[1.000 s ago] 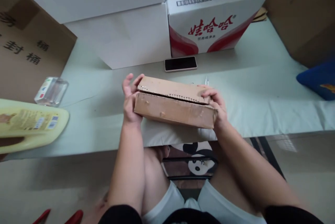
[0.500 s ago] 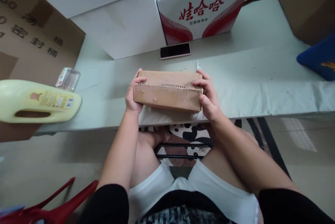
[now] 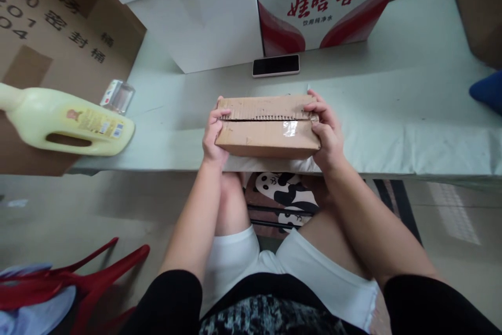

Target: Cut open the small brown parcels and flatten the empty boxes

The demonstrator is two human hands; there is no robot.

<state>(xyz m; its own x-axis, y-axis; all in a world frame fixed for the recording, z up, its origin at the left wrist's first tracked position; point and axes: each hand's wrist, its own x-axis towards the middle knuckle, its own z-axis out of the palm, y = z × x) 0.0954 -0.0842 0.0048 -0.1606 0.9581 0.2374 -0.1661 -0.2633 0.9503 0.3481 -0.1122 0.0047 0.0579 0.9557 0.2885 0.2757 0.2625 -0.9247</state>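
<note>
A small brown cardboard box [image 3: 266,134] sits at the front edge of the cloth-covered table, between my hands. Along its upper side runs a narrow gap with a perforated flap edge, and a shiny patch of clear tape lies on the near panel. My left hand [image 3: 215,134] is closed around the box's left end, fingers on top. My right hand [image 3: 327,128] grips the right end, fingertips over the upper edge and thumb at the corner. The box's underside is hidden.
Behind the box lies a black-screened phone [image 3: 276,66] before a white-and-red carton [image 3: 325,11] and a white box [image 3: 207,32]. To the left are a pale yellow jug [image 3: 70,120], a small clear container [image 3: 117,96] and a large brown carton [image 3: 58,21]. A red chair [image 3: 98,272] stands lower left.
The box has tilted between my hands, so its near panel with the tape patch now faces up more and the gap shows. The whole view has shifted somewhat.
</note>
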